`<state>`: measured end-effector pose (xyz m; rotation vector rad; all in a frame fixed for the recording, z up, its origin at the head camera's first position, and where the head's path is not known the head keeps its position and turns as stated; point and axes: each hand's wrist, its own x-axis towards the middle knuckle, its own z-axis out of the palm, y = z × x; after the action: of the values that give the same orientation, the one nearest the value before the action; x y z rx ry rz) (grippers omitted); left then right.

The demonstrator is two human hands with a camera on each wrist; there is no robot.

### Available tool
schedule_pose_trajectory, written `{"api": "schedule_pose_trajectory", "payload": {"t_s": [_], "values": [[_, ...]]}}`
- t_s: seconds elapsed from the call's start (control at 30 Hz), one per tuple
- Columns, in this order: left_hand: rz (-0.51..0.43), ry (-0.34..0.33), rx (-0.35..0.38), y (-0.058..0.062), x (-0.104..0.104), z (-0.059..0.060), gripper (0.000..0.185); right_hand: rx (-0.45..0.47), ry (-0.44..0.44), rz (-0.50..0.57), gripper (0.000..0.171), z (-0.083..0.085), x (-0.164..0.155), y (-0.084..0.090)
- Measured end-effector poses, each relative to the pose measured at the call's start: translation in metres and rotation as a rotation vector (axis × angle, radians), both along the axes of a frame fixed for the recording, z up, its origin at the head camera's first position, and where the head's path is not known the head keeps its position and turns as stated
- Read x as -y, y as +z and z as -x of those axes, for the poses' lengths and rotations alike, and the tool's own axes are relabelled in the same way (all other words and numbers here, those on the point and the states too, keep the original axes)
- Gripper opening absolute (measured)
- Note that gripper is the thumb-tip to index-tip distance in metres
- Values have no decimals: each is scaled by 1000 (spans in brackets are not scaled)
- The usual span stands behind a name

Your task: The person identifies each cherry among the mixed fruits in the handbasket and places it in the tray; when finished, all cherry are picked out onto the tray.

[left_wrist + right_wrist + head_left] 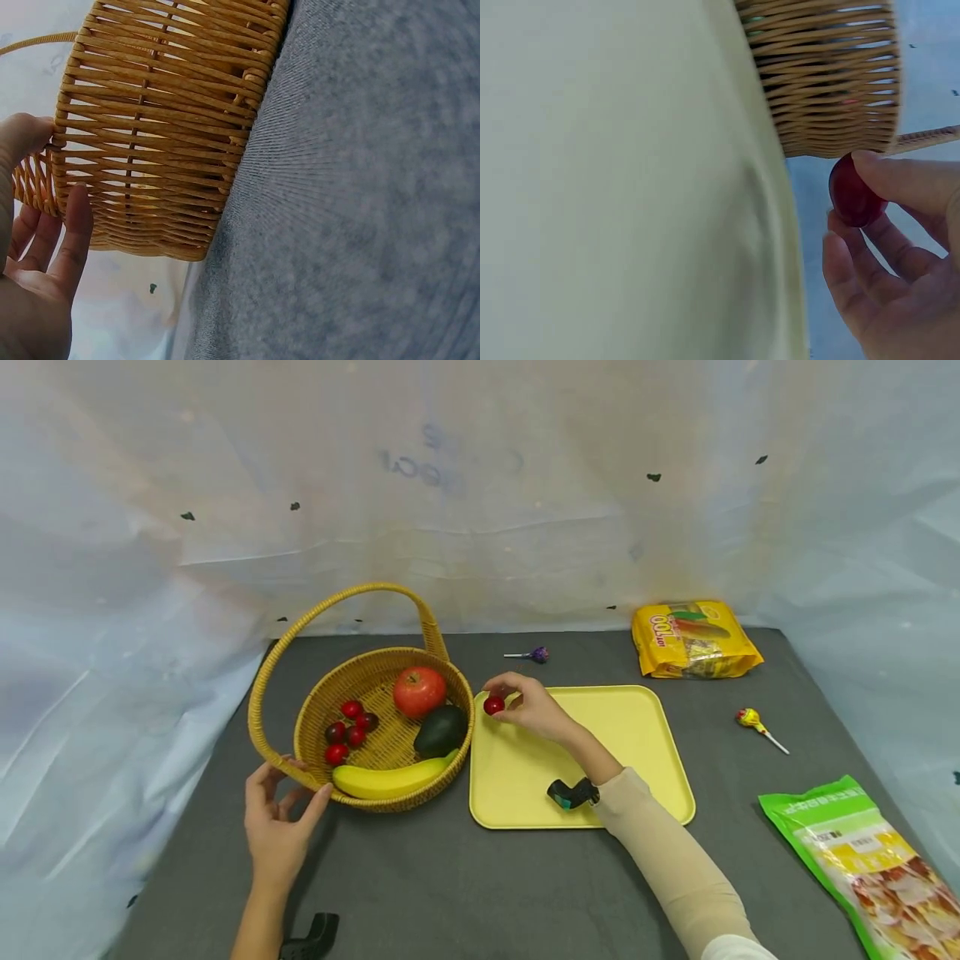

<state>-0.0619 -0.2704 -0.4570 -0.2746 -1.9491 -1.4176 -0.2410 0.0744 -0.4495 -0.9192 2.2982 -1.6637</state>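
My left hand (276, 827) grips the rim of a yellow wicker basket (388, 735) at its near left, where the tall handle (257, 706) joins. In the left wrist view the thumb is on one side of the rim and the fingers on the other. A red apple (419, 692), a dark green avocado (440, 732), a banana (393, 780) and several cherries (356, 737) lie in the basket. My right hand (536, 710) pinches one dark red cherry (853, 193) between thumb and fingertips. It is over the tray's far left corner, just right of the basket.
A pale yellow tray (615, 727) lies right of the basket on the grey tabletop (420, 877). Behind it is a purple lollipop (539, 654). To the right are a yellow candy bag (693, 639), a yellow-red lollipop (748, 717) and a green-topped snack packet (862, 852).
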Motion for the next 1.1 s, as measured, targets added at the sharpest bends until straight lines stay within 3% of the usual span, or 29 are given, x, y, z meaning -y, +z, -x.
{"api": "schedule_pose_trajectory", "payload": {"t_s": [0.17,0.43,0.53,0.83,1.1], "values": [[1,-7,4,10,-8,-2,63,10,-7,-32,47,3,3,-9],[-18,-7,-11,-10,4,3,69,-2,34,-54,45,6,8,-19],[-12,2,-11,-12,6,4,70,12,47,-58,44,7,11,-21],[20,-2,3,11,-6,-3,65,4,34,-85,44,7,13,-28],[16,-1,-1,11,-6,-3,64,-23,28,-82,43,9,10,-33]]}}
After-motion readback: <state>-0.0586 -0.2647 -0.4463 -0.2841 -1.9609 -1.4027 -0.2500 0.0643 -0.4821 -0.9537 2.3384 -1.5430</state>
